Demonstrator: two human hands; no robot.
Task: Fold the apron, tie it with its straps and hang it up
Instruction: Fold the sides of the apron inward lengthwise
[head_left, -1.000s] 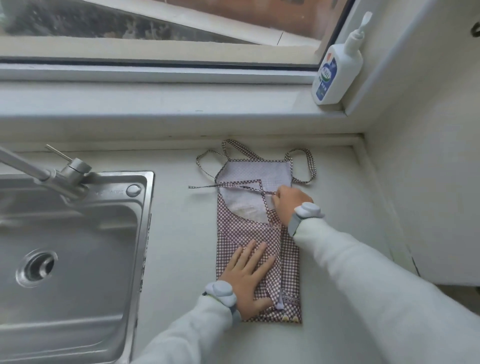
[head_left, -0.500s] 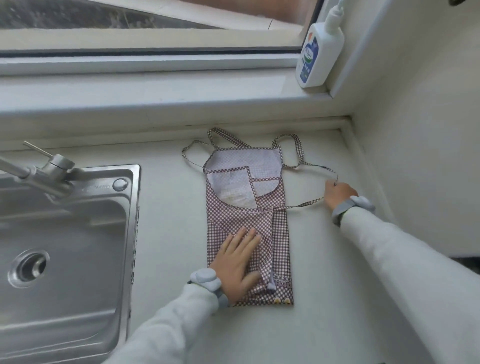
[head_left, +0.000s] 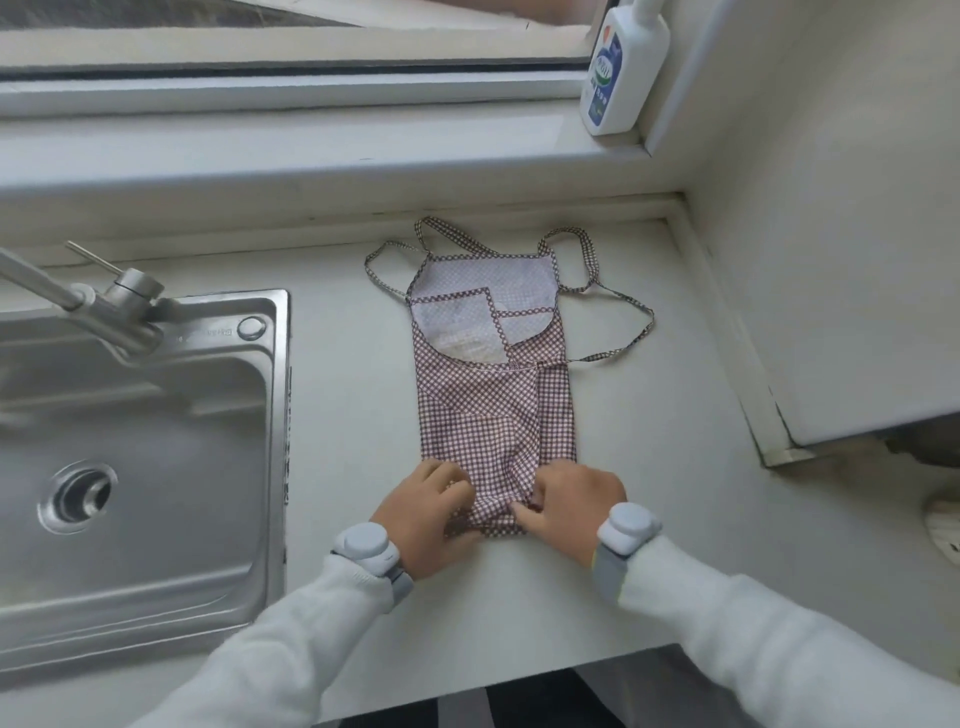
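Observation:
The apron (head_left: 493, 400), maroon-and-white checked with a pale lining showing at its far end, lies folded into a long narrow strip on the white counter (head_left: 649, 519). Its thin straps (head_left: 618, 322) loop loose beside the far end, one trailing out to the right. My left hand (head_left: 426, 514) and my right hand (head_left: 566, 506) both grip the near end of the strip, fingers curled into the cloth, which is bunched and lifted slightly between them.
A steel sink (head_left: 140, 457) with its tap (head_left: 88, 301) fills the left side. A white bottle (head_left: 621, 73) stands on the window sill at the back right. A wall (head_left: 831, 260) closes the right side; the counter's front edge runs just below my wrists.
My right hand has let go of the strap at the right and come back to the near end. My left hand went from pressing flat on the cloth to gripping its near edge.

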